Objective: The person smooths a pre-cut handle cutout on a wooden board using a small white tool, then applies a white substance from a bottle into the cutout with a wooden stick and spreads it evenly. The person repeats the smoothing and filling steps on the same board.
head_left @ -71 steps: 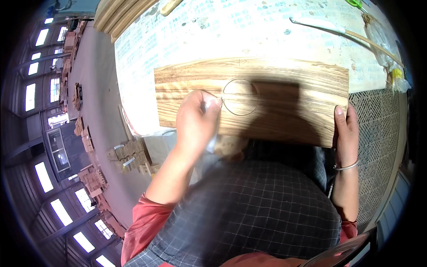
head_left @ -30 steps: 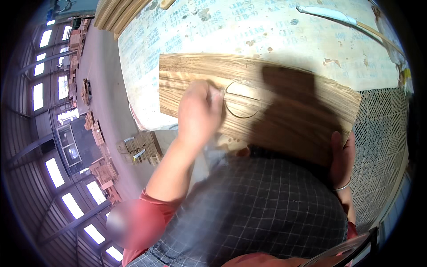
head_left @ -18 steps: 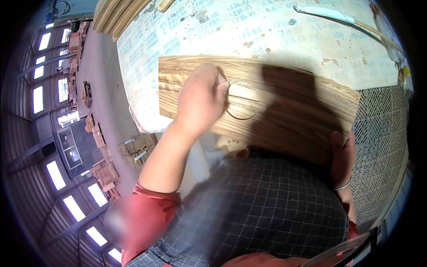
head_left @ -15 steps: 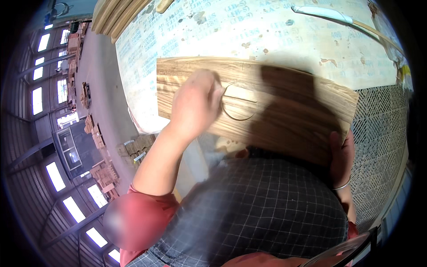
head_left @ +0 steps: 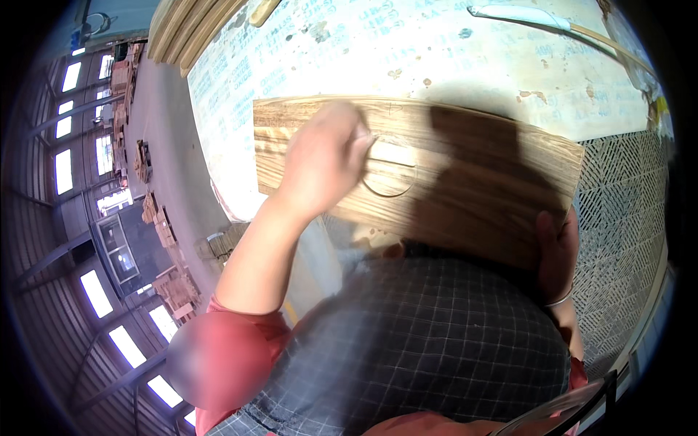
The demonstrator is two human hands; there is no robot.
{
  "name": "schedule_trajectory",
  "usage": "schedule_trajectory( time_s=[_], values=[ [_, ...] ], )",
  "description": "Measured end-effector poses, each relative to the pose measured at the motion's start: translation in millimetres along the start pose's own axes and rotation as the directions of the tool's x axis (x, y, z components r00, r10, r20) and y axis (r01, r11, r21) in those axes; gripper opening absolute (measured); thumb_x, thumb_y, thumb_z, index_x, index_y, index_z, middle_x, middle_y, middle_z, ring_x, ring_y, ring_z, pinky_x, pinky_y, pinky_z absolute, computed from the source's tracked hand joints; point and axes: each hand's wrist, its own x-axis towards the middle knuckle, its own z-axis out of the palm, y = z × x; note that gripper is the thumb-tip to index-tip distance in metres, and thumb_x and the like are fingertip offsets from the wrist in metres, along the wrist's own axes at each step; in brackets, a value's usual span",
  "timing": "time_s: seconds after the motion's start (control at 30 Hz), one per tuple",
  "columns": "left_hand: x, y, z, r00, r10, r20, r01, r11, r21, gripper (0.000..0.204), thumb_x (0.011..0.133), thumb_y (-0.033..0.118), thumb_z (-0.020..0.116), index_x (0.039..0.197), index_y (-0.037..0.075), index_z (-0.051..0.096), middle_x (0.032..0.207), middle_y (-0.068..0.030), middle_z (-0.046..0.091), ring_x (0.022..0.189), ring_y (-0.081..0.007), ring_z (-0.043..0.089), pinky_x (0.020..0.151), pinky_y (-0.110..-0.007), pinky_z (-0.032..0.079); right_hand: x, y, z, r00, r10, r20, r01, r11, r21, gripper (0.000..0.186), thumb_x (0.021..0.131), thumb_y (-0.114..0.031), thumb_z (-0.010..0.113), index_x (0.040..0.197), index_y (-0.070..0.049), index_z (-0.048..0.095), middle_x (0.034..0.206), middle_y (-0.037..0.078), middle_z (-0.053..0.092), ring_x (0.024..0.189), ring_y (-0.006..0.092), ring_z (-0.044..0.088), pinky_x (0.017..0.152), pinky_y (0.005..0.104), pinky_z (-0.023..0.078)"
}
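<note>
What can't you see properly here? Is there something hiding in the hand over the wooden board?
From the head view:
Anything inside the left hand: its own curled fingers and blur hide it.
Some fingertips of the right hand: the wooden board seems to cover them.
Far ends of the wood strips: cut off by the top edge.
Background wood piles: too small for details.

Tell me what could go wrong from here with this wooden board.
Going by the view, two risks seem possible. The left hand works close beside the circle in the wooden board, so a slip might mark the wood around it. The right hand grips the board's right end; if that hold loosened, the board could shift. What the left fingers may hold is hidden.
</note>
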Motion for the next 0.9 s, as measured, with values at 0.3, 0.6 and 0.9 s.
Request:
schedule_trajectory(
  time_s=[0.3, 0.6, 0.9],
  values=[
    [2, 1, -7, 0.995, -0.075, 0.067, 0.077, 0.997, -0.022, 0.016, 0.086, 0.005, 0.071, 0.083, 0.003, 0.056, 0.082, -0.0131, 0.058, 0.077, -0.0314, 0.059, 0.071, -0.040, 0.049, -1, 2, -2, 1.000, 0.009, -0.017, -0.009, 1.000, -0.012, 0.042, 0.101, -0.017, 0.061, 0.138, 0.000, 0.050, 0.129, 0.009, 0.061, 0.117, 0.0175, 0.056, 0.104, 0.0330, 0.043],
    [-1, -2, -8, 0.993, -0.098, 0.072, 0.098, 0.995, 0.011, 0.017, 0.084, 0.003, 0.075, 0.082, 0.002, 0.058, 0.080, -0.0113, 0.058, 0.075, -0.0270, 0.059, 0.069, -0.036, 0.048, 0, 6, -5, 1.000, 0.012, -0.010, -0.012, 0.999, -0.044, 0.047, 0.099, -0.020, 0.064, 0.138, 0.001, 0.050, 0.129, 0.010, 0.061, 0.118, 0.0191, 0.055, 0.106, 0.0337, 0.041],
    [7, 4, -14, 0.985, -0.054, 0.165, 0.041, 0.996, 0.080, 0.016, 0.088, 0.008, 0.068, 0.083, 0.005, 0.053, 0.083, -0.0117, 0.057, 0.080, -0.0290, 0.061, 0.074, -0.042, 0.051, -3, -2, -4, 0.997, 0.045, -0.065, -0.052, 0.993, -0.106, 0.046, 0.099, -0.019, 0.064, 0.138, 0.002, 0.050, 0.128, 0.011, 0.062, 0.117, 0.0188, 0.057, 0.103, 0.0334, 0.045]
  ],
)
